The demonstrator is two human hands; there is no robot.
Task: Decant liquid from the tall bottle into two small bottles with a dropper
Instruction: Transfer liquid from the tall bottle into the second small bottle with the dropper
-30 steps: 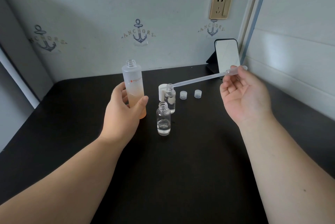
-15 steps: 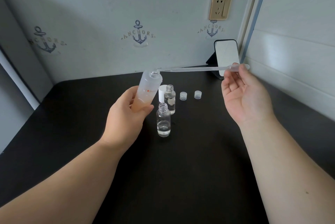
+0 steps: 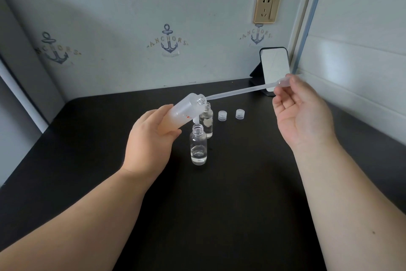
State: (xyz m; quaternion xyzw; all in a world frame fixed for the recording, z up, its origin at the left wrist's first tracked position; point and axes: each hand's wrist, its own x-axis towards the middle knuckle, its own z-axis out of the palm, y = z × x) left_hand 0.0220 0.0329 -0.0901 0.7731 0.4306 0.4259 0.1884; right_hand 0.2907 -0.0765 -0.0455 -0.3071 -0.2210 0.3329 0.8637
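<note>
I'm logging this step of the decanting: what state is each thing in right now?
Frosted tall bottle: uncapped, tilted, gripped by left hand.
Clear plastic dropper: tip at the tall bottle's mouth, bulb pinched by right hand.
Near small glass bottle: upright, uncapped.
Far small glass bottle: upright, uncapped.
Two ribbed caps: off, on table.

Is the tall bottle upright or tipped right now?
Tipped. The left hand holds the tall bottle with its open neck slanted up-right toward the dropper tip.

Frosted peach tall bottle (image 3: 175,117), black table (image 3: 219,204), navy-anchor wallpaper (image 3: 168,42).
</note>
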